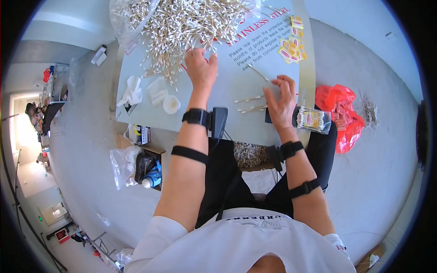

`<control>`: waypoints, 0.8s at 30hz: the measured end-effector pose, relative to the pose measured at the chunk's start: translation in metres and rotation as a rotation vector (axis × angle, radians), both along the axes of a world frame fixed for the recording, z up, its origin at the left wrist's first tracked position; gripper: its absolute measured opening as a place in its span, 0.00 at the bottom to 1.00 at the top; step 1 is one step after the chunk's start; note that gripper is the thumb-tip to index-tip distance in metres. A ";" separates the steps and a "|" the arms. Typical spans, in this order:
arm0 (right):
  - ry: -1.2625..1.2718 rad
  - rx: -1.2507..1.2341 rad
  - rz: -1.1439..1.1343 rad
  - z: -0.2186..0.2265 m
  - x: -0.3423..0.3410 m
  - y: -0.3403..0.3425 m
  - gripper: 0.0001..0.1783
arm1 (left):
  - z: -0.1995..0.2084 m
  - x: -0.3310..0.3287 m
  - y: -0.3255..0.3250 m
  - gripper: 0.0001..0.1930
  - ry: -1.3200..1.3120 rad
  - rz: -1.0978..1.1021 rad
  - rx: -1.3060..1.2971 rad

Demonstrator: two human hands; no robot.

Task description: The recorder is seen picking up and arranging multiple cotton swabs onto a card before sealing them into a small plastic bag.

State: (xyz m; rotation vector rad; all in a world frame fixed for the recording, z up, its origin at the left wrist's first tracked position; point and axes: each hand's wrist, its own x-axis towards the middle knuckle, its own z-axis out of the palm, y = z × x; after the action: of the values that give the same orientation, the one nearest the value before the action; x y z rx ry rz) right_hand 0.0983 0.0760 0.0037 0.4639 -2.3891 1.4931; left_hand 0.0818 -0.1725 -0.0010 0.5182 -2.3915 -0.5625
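**Swabs heaped at far side, a few set out nearer; left grip unclear, right grip unfilled**

Main heap of cotton swabs (pixel 182 27) lies at far side of worktop (pixel 223 125), spilling from a clear bag (pixel 122 20); the spread presumably leaves its near fringe within easy reach. Left hand (pixel 201 68) is at that fringe, back of hand up. Its fingertips are obscured against the swabs; whether the grip has caught any cannot be made out.

Right hand (pixel 281 98): thumb and fingers parted, no swab evident between them. A single swab (pixel 258 72) lies just beside its fingertips; contact uncertain. Several loose swabs (pixel 250 109) lie left of the hand, apart from the heap, probably to keep them easy to pick out singly.

Filled packet (pixel 312 119) sits by the right wrist; unclear whether it rests fully on the worktop or overhangs the edge. Yellow labels (pixel 292 48) are grouped near the right edge, likely to keep them clear of the swabs.

Heap cut off by upper frame edge. Box of swabs (pixel 249 154) below the worktop only partly visible; its depth is hidden.
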 end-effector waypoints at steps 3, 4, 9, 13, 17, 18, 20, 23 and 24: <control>0.039 0.135 0.136 0.002 0.017 0.015 0.19 | 0.016 -0.022 0.008 0.22 -0.203 0.143 -0.001; 0.024 0.178 0.203 0.005 0.020 0.016 0.22 | 0.020 -0.027 0.010 0.22 -0.206 0.141 0.000; 0.023 0.252 0.204 0.013 0.023 0.012 0.22 | 0.021 -0.042 0.015 0.17 -0.329 0.239 0.020; 0.013 0.228 0.210 0.006 0.021 0.013 0.21 | 0.013 -0.054 0.003 0.12 -0.316 0.241 -0.046; 0.014 0.220 0.208 0.001 0.020 0.017 0.20 | 0.017 -0.065 -0.021 0.09 -0.369 0.267 0.096; 0.010 0.215 0.204 0.004 0.020 0.016 0.19 | 0.020 -0.064 -0.030 0.09 -0.317 0.271 0.211; 0.006 0.202 0.206 0.005 0.021 0.011 0.18 | 0.017 -0.057 -0.050 0.10 -0.305 0.201 0.307; -0.002 0.076 0.152 0.003 0.013 0.003 0.17 | 0.006 -0.040 -0.070 0.11 -0.266 0.062 0.476; -0.112 0.068 0.080 -0.002 0.005 0.006 0.17 | 0.005 -0.035 -0.062 0.12 -0.280 0.051 0.464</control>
State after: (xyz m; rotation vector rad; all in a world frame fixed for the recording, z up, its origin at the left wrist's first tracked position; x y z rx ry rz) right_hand 0.1037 0.0818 0.0017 0.5095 -2.5425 1.5129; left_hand 0.0467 -0.2341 0.0035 0.9051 -2.4970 -1.0951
